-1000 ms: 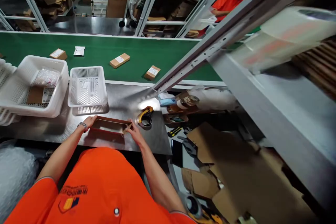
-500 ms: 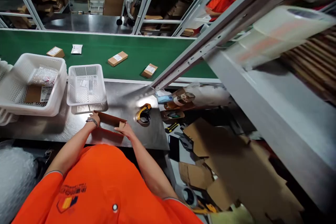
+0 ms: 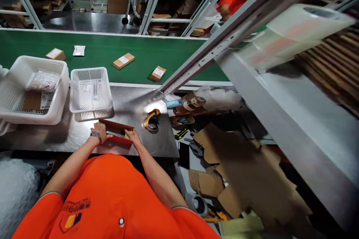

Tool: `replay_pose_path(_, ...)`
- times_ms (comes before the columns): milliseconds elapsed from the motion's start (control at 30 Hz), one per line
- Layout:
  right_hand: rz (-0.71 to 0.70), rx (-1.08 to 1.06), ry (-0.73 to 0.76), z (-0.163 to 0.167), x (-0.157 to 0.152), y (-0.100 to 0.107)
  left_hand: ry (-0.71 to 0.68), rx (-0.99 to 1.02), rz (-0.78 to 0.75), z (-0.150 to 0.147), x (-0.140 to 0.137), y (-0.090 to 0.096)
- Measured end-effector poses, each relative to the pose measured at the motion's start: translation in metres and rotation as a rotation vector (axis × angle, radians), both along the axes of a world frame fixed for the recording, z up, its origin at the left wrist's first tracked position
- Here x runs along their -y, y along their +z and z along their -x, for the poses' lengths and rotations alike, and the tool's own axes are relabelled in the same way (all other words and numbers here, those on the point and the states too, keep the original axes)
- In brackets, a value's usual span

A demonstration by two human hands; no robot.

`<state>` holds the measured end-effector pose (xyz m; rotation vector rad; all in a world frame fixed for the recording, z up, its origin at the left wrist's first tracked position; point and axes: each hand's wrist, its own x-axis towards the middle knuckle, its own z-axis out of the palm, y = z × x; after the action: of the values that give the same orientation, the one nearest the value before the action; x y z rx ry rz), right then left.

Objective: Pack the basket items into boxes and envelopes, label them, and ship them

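A long, narrow cardboard box [image 3: 116, 126] lies on the metal worktable [image 3: 131, 99] in front of me, its top uncovered. My left hand [image 3: 100, 133] grips its left end, the fingers over the edge there; a wristwatch is on that wrist. At the opposite end my right hand [image 3: 132, 135] is closed on the box wall and end flap. Just right of the box stands a yellow and black tape dispenser [image 3: 152, 120]. Behind my left hand is a small white basket [image 3: 91, 110] with a small clear packet inside.
A larger white basket [image 3: 56, 118] holds bubble-wrapped goods and a labelled box. Several parcels lie on the green conveyor belt [image 3: 98, 67]. Flattened cardboard [image 3: 241, 171] and a phone [image 3: 184, 155] are at right, below a shelf [image 3: 288, 119]. A person in orange [image 3: 232, 0] stands beyond.
My left hand has shifted, its fingers now reaching farther along the near wall. My right hand has closed in at the right end flap. The whole view has moved slightly.
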<state>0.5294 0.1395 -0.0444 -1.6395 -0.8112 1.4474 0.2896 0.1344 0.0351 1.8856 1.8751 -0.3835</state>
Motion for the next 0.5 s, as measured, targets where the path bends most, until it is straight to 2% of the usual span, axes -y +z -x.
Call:
replay_pose_path(67,0.025,-0.034,0.032,-0.009,0.002,0.005,0.095,0.056,-0.024,-0.001,-0.009,-0.005)
replay_pose_path(167,0.049,-0.132,0.053,-0.019,0.001,0.009,0.314,0.202,-0.076,0.007,-0.012,-0.023)
replay_pose_path(300,0.086,-0.177,-0.059,-0.017,0.001,0.001,0.588,0.466,-0.234,0.020,-0.002,-0.056)
replay_pose_path(367,0.076,-0.153,-0.072,-0.016,0.004,-0.008,0.646,0.615,-0.268,0.023,0.001,-0.068)
replay_pose_path(500,-0.014,-0.122,0.011,-0.026,0.014,-0.028,0.718,0.842,-0.263,0.024,-0.001,-0.083)
